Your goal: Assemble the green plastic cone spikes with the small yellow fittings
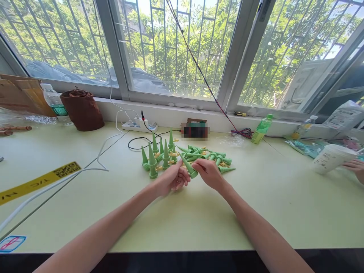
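My left hand [172, 178] and my right hand [209, 172] meet over the table, fingers closed around one green cone-shaped spike [188, 167] that points up and to the left between them. Just behind my left hand several green spikes [159, 155] stand upright, some with small yellow pieces at their bases. Behind my right hand lies a loose heap of the same green spikes [212, 155] with small yellow parts mixed in.
A white power strip [139, 125] with cables, a brown bag [82, 110], a water bottle [54, 100] and a green bottle [261, 129] line the window sill side. Another person's hand [355, 167] rests by a white cup [331, 157] at the right. Yellow tape [40, 180] lies left.
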Action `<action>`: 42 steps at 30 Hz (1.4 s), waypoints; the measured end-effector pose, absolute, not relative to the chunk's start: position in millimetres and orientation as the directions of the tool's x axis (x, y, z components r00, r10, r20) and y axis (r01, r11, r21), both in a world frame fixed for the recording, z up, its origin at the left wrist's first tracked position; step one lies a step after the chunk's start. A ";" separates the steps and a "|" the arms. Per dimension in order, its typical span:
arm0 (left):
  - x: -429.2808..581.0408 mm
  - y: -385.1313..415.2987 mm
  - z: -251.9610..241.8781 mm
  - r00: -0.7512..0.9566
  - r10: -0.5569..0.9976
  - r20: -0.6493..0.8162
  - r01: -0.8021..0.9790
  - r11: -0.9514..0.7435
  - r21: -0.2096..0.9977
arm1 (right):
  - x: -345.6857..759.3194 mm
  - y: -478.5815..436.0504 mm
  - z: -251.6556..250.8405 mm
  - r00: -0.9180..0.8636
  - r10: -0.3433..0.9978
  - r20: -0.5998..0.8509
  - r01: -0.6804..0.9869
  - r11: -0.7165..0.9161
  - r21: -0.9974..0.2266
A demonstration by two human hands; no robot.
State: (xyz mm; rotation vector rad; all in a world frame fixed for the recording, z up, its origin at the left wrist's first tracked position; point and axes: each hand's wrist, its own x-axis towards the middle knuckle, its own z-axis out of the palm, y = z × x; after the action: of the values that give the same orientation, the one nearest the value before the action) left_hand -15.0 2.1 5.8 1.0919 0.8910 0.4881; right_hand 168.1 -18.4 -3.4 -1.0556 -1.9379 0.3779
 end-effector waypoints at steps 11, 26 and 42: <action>-20.7 4.7 7.9 0.684 0.621 -0.383 0.075 0.463 0.883 | 168.6 -19.5 -1.0 -0.245 0.793 0.558 0.510 0.595 -0.622; -23.2 10.3 4.7 0.715 0.613 -0.336 0.004 0.477 0.879 | 172.4 -19.3 0.8 -0.244 0.794 0.557 0.578 0.580 -0.574; -23.7 3.7 5.7 0.720 0.656 -0.226 -0.021 0.347 0.938 | 175.2 -17.4 -1.8 -0.242 0.792 0.561 0.633 0.567 -0.527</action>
State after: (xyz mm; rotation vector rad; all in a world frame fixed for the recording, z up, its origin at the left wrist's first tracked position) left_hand -23.7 3.7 5.7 1.1449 0.6553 0.4826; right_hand 175.2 -17.4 -1.8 -1.1444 -1.9656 0.2406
